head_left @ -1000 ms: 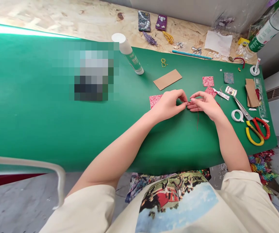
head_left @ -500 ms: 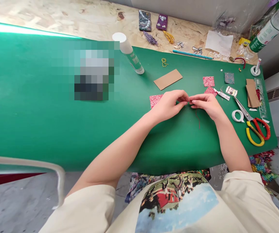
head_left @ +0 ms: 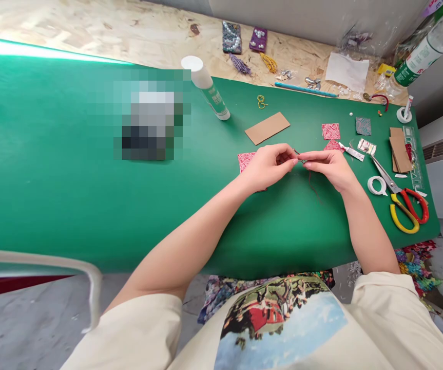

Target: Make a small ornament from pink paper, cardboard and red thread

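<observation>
Above the green mat point(head_left: 190, 216), the fingertips of my two hands meet. My left hand point(head_left: 271, 165) is closed in a pinch on a thin dark red cord. Thumb and fingers of my right hand point(head_left: 331, 167) pinch the same cord point(head_left: 309, 180) close by. One loose end hangs below my right fingers, blurred; a short dark piece pokes up between the fingertips. Partly hidden behind my left hand lies a pink patterned fabric piece point(head_left: 245, 162). Beyond the hands rests a brown cardboard strip point(head_left: 267, 128).
Scissors point(head_left: 400, 198), a white tape roll point(head_left: 377, 185), a small tube point(head_left: 354, 152) and cardboard strips point(head_left: 400, 149) lie at right. Behind stand a glue stick point(head_left: 209, 90) and a yellow cord loop point(head_left: 261, 101). A blue pencil point(head_left: 306, 90) lies along the mat's back edge.
The fingertips have shifted slightly, and a dark bit of cord now shows above them. The hanging cord end has swung. The view has tilted a little.
</observation>
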